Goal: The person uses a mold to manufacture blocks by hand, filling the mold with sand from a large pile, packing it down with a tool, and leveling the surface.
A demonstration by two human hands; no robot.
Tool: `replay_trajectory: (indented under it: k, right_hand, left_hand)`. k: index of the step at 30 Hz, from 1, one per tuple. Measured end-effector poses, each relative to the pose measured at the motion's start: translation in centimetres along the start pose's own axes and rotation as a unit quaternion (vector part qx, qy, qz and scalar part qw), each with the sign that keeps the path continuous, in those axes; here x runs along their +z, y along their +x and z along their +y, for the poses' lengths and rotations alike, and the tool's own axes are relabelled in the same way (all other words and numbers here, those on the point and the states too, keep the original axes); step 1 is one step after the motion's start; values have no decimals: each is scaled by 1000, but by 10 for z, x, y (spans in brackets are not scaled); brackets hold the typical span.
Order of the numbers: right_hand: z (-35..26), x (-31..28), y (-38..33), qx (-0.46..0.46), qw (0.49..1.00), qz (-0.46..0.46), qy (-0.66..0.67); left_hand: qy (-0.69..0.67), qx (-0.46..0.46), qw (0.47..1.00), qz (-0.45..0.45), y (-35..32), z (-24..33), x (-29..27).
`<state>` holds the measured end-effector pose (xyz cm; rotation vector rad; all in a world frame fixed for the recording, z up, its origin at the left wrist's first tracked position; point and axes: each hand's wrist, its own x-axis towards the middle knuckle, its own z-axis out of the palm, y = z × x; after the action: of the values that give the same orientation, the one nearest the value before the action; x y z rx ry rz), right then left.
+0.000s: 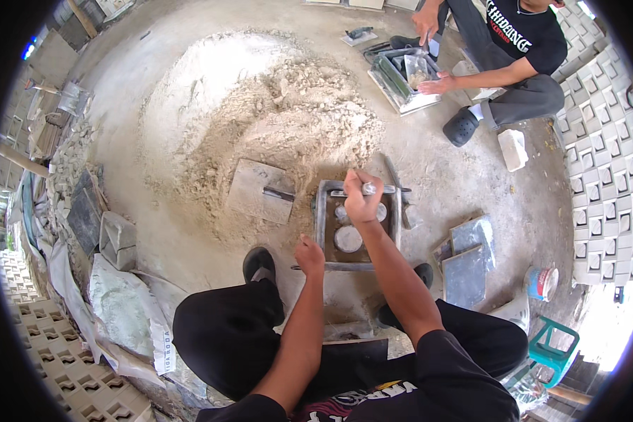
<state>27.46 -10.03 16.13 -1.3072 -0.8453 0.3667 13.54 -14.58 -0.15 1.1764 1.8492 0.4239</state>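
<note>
1 view only, the head camera looking down.

Landmark: square metal mould frame (323, 225) lying on the concrete floor (464, 183), directly ahead of the squatting person's knees.

- Inside the frame sits a dark bed with 3 round grey discs (348, 239).
- Right hand (361, 202) is over the far half of the frame, fingers clenched round a small metal tool (369, 188) held near the frame's far rail.
- Left hand (309, 253) is at the frame's near-left corner, fingers curled in. I cannot tell whether it grips anything or touches the rail.
- Left of the frame lies a flat square plate (250, 184) with a trowel (280, 193) on it, at the foot of a large heap of sandy mix (274, 119) beyond.
- Right of the frame, 2 grey slabs (471, 260) lean together. Further right are a small bucket (541, 283) and a green stool (552, 344).
- Well beyond the frame, a co-worker's hand (437, 84) rests on a second mould (401, 84).

Judgement: the step in hand appears to be dressing or setting the pieces inside the frame with the tool, before any mix goes in. A further move calls for the left hand to steady the frame, and for the tool to work without shifting the 3 discs.
</note>
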Motion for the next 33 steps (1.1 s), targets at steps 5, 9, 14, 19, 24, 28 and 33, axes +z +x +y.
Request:
replay_trajectory:
  k: [5,9,14,19,24,28,33]
  right_hand:
    - [15,-6,3,7,1000,-18,3]
    - [-13,16,9,-69,995,-47,-48]
    - [-4,3,17,16,999,-44,-13]
    - [1,-35,19,51,994,-69,-61]
    - [-14,-50,17,21,999,-4,-45]
    - [8,-58,33,93,995,12,-18]
    - [7,-80,14,54,998,31,2]
  left_hand:
    - [44,-17,999,-14,-6,12,6]
    - [34,-36,998,45,4,6,9]
    - [61,-58,996,32,-12,34,1]
    - [80,-28,996,23,-12,34,2]
    - [112,114,987,31,-15,33,1]
    - [161,244,954,-63,-2,54,9]
    - [146,422,895,16,10,78,22]
